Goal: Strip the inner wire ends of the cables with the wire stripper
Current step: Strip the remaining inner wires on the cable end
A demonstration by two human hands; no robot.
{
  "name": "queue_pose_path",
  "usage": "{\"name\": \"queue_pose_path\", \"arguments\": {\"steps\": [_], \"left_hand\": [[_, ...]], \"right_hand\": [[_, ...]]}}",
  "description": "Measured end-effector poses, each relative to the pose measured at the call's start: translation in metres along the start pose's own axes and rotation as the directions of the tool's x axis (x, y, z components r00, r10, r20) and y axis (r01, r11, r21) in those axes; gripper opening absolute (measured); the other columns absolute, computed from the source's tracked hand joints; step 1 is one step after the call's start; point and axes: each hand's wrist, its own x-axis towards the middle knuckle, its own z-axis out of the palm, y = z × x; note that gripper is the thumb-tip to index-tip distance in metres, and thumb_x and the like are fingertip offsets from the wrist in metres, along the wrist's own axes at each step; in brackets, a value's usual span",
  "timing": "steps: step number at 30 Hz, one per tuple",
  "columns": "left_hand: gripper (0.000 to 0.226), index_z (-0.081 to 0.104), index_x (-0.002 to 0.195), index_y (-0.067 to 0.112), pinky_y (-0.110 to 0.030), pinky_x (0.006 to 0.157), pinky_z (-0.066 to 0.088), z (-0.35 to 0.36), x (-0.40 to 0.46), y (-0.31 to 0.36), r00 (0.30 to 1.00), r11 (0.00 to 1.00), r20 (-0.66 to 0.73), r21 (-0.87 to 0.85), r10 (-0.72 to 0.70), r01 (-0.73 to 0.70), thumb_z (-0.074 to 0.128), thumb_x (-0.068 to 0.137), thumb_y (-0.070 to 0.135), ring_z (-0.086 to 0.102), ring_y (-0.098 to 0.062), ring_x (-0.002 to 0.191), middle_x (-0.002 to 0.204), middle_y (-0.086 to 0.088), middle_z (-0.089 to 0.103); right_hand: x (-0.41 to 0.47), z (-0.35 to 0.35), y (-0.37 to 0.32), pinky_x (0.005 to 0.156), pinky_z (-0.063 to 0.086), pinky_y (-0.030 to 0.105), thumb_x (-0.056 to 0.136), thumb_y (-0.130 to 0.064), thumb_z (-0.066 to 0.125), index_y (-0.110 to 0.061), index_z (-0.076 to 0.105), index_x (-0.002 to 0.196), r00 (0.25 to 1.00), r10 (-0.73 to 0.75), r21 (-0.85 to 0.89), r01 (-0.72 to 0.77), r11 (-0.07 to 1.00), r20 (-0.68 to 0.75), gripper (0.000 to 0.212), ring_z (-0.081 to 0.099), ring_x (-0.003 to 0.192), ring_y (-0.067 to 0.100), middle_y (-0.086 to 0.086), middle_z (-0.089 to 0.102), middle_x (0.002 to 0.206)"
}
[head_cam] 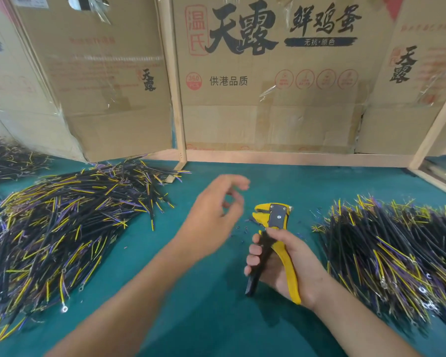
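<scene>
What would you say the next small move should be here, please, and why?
Probably the left hand should reach to one of the cable piles, perhaps the left pile, and pick one cable. It hovers over the green mat holding nothing, while the right hand already grips the wire stripper, whose head has no wire in it.

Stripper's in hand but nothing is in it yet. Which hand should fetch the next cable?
Left. The left hand is empty, fingers loose, above the mat beside the left cable pile. The right hand already grips the wire stripper, so it is probably best kept there.
</scene>
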Motion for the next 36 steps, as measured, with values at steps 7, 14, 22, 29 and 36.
{"name": "queue_pose_path", "arguments": {"steps": [7,14,22,29,36], "left_hand": [[0.019,0.057,0.101,0.008,-0.044,0.087,0.047,-0.125,-0.028,-0.115,0.801,0.385,-0.167,0.809,-0.575,0.444,0.064,0.088,0.019,0.056,-0.037,0.106,0.108,-0.015,0.063],[0.034,0.053,0.098,0.013,-0.036,0.074,0.039,-0.147,-0.037,-0.12,0.775,0.386,-0.205,0.774,-0.598,0.502,0.079,0.081,0.027,0.056,-0.032,0.1,0.101,-0.007,0.058],[0.008,0.062,0.083,0.01,-0.045,0.075,0.054,-0.142,-0.037,-0.11,0.787,0.34,-0.29,0.782,-0.544,0.523,0.063,0.089,0.015,0.061,-0.04,0.088,0.091,-0.014,0.065],[0.016,0.058,0.079,0.021,-0.041,0.072,0.05,-0.14,-0.031,-0.103,0.865,0.547,-0.278,0.683,-0.417,0.484,0.068,0.091,0.026,0.059,-0.034,0.085,0.084,-0.005,0.064],[0.028,0.058,0.104,0.019,-0.038,0.082,0.046,-0.149,-0.041,-0.121,0.788,0.257,-0.238,0.858,-0.568,0.444,0.075,0.084,0.028,0.056,-0.032,0.107,0.109,-0.005,0.064]], "right_hand": [[0.005,-0.005,0.002,0.071,0.048,0.044,0.084,-0.029,0.066,-0.006,0.059,0.09,1.0,-0.02,-0.013,0.021,1.0,0.01,0.025,0.047,0.067,0.026,0.01,0.048,0.078],[0.005,-0.005,0.003,0.071,0.049,0.044,0.086,-0.03,0.064,-0.006,0.058,0.091,1.0,-0.014,-0.02,0.014,1.0,0.004,0.025,0.047,0.066,0.026,0.01,0.047,0.078],[0.003,-0.002,0.002,0.071,0.048,0.043,0.088,-0.031,0.061,-0.006,0.058,0.091,0.999,-0.019,-0.027,0.018,0.999,-0.025,0.025,0.047,0.065,0.026,0.009,0.047,0.078],[0.002,-0.002,0.002,0.071,0.048,0.044,0.086,-0.031,0.064,-0.006,0.058,0.093,1.0,-0.018,-0.037,0.017,0.999,-0.024,0.026,0.047,0.068,0.026,0.01,0.047,0.079],[0.002,0.001,0.002,0.07,0.048,0.043,0.086,-0.031,0.061,-0.006,0.057,0.091,0.999,-0.018,-0.038,0.017,0.999,-0.039,0.025,0.046,0.066,0.026,0.009,0.046,0.078]]}}
